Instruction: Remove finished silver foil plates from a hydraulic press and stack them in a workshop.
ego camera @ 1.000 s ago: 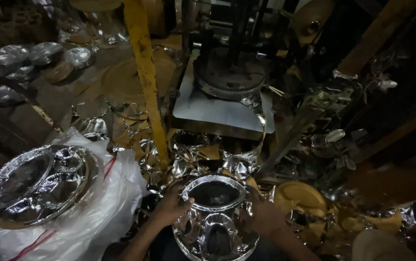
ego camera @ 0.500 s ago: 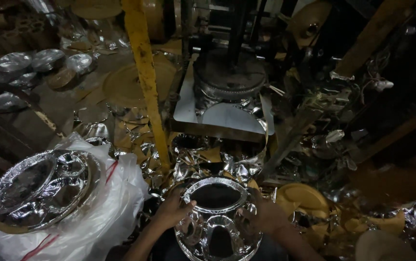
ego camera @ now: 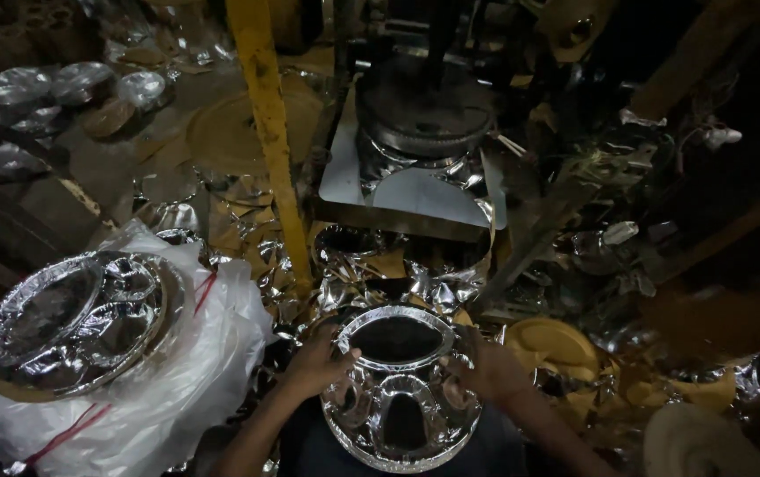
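Dim workshop clutter fills the scene, with crumpled silver foil scraps (ego camera: 371, 265) strewn over the floor below a dark round metal press die (ego camera: 424, 110) seated on a flat grey steel plate (ego camera: 415, 190). A yellow painted post (ego camera: 269, 132) slants down the middle, just left of the press. At the bottom centre, a person holds a round silver foil-coated plate with moulded compartments (ego camera: 400, 389), close to the body and tilted toward the camera. The left hand (ego camera: 316, 362) grips the plate's left rim, fingers curled over the edge; the right hand (ego camera: 489, 367) clasps the right rim the same way. To the left, well apart from the hands, a stack of matching silver compartment plates (ego camera: 75, 322) rests on a white plastic sack (ego camera: 168, 397). More loose silver plates (ego camera: 35, 88) lie in the far upper-left corner.
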